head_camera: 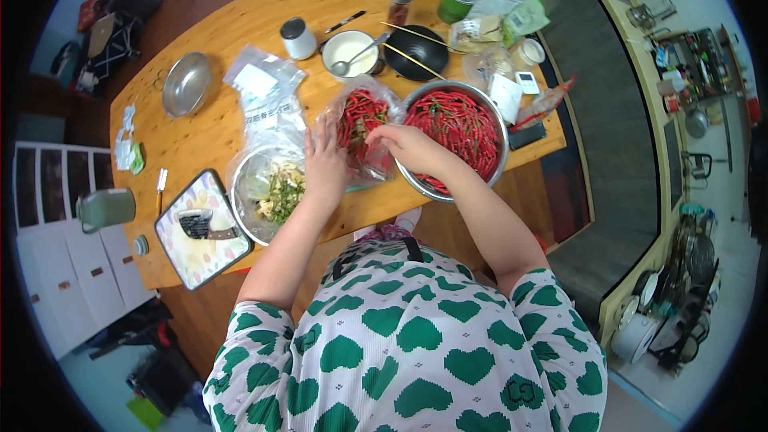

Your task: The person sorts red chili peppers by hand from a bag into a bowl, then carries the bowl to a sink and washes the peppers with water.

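Note:
A clear plastic bag of red chillies (363,111) with green stems lies at the table's front edge. My left hand (327,165) rests on the bag's left side, fingers fairly straight. Over the bag's right part is my right hand (408,144), its fingers bent down at the chillies; whether they pinch anything is unclear. Just right of the bag, partly under my right forearm, stands a large steel bowl (504,138) full of red chillies. Left of my left hand is a bowl (237,201) with pale and green cut pieces, beside a flattened plastic bag (273,108).
At the left lie a cutting board (180,264) with a cleaver (207,227) and an empty steel bowl (187,85). Behind the chillies stand a white bowl (354,48) with a spoon, a black bowl (416,54) with chopsticks (414,62), and several jars and packets.

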`<state>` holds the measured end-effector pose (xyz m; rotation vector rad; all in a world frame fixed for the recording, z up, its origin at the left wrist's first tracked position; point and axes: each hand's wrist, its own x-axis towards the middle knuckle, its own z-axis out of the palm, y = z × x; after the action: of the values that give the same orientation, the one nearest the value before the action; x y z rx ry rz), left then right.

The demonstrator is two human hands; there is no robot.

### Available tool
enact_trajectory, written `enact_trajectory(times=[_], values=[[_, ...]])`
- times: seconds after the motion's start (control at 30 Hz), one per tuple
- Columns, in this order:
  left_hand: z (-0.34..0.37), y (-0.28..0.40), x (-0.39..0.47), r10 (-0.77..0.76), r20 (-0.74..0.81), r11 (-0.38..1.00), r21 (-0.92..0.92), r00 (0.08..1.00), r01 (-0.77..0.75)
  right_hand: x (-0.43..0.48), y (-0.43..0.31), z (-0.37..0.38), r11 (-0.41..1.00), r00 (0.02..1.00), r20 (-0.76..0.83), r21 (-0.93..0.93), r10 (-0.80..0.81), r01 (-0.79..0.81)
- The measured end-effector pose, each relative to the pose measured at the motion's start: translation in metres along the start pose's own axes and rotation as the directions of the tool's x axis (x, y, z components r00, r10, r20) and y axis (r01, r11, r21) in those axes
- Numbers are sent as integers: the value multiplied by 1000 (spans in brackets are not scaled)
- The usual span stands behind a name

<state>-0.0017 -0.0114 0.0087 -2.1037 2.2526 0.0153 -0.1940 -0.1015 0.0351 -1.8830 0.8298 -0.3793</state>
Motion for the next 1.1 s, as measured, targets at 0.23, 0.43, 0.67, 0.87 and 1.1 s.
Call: enact_trajectory(times=[0.23,0.43,0.67,0.87,1.1], values=[[-30,-22,-17,-17,231,999,34,973,10,53,1,-10,331,982,179,-931,54,151],[-65,-61,-5,-151,-204,988,-63,967,141,63,-30,-80,355,993,119,-927,-21,119],[-88,-67,1,-202,-321,977,-135,925,166,56,-41,-95,419,1000,-16,-908,-8,-11],[-43,-70,14,-149,-263,979,-175,953,105,64,12,-87,723,987,158,-681,-11,117],[-69,-63,14,-188,-277,938,-337,942,88,32,-23,-127,948,982,-157,314,101,-47]])
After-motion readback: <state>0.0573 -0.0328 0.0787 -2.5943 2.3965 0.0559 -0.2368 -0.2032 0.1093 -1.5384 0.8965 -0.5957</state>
